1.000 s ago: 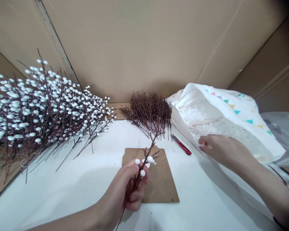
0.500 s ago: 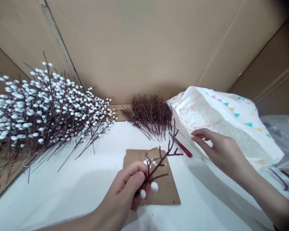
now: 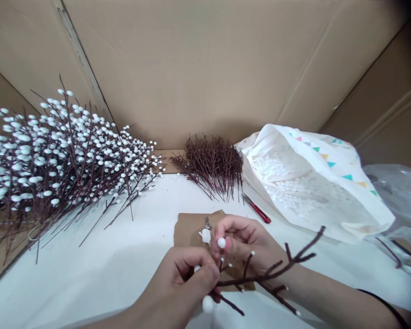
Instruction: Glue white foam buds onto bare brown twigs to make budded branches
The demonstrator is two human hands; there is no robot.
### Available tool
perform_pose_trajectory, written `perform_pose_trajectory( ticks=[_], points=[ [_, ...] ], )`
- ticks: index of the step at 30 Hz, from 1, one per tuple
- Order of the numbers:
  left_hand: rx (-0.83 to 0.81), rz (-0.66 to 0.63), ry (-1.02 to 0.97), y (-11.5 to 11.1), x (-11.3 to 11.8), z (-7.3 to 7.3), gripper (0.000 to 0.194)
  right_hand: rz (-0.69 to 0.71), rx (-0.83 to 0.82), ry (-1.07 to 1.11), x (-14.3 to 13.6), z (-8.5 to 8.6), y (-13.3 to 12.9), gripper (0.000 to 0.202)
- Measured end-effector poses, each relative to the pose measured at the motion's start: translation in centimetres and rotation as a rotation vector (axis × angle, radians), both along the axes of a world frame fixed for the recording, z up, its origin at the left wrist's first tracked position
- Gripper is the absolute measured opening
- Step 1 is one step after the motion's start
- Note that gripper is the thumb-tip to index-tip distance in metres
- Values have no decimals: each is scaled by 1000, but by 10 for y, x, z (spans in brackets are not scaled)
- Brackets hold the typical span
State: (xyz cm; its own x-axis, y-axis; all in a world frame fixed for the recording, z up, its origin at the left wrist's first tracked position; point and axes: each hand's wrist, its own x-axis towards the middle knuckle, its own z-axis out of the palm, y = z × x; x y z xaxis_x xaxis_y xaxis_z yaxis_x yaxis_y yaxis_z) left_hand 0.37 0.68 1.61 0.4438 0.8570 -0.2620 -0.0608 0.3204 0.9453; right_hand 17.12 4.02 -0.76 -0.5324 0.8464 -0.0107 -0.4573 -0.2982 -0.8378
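Note:
Between the fingers and thumb of my left hand [image 3: 188, 278] is a brown artificial branch [image 3: 260, 278], its twigs pointing right. White dabs show on several twig tips, and a white ball [image 3: 208, 304] sits low by my fingers. My right hand [image 3: 246, 237] pinches another white foam ball [image 3: 221, 242] just above the branch, close to my left fingertips. Beneath both hands lies a piece of cardboard [image 3: 188, 228], partly covered, with a white glue-like blob [image 3: 204, 235] on it.
Branches full of white balls [image 3: 71, 151] are heaped at the left. Bare brown branches [image 3: 214, 162] lie at the back middle. A red-handled cutter [image 3: 260, 213] rests beside an opened white bag [image 3: 329, 196] holding white balls. Cardboard walls [image 3: 192, 68] enclose the table.
My right hand has come left from the bag's edge to the branch, now with a white ball in its fingers. My left hand has turned the branch from pointing upward to pointing right.

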Motion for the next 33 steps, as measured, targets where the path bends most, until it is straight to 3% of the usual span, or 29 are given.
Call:
perform_pose_trajectory(
  ticks=[7, 13, 19, 33],
  points=[
    [22, -36, 44, 0, -2, -3, 24, 8, -60, 19, -4, 9, -10, 16],
    [8, -39, 65, 1, -1, -5, 21, 11, -41, 43, -5, -3, -9, 20],
    [35, -20, 61, 0, -1, -11, 24, -3, 40, 66, -3, -13, -8, 5],
    [37, -3, 14, -2, -3, -24, 33, -148, 66, -50, -6, -18, -9, 6]
  ],
)
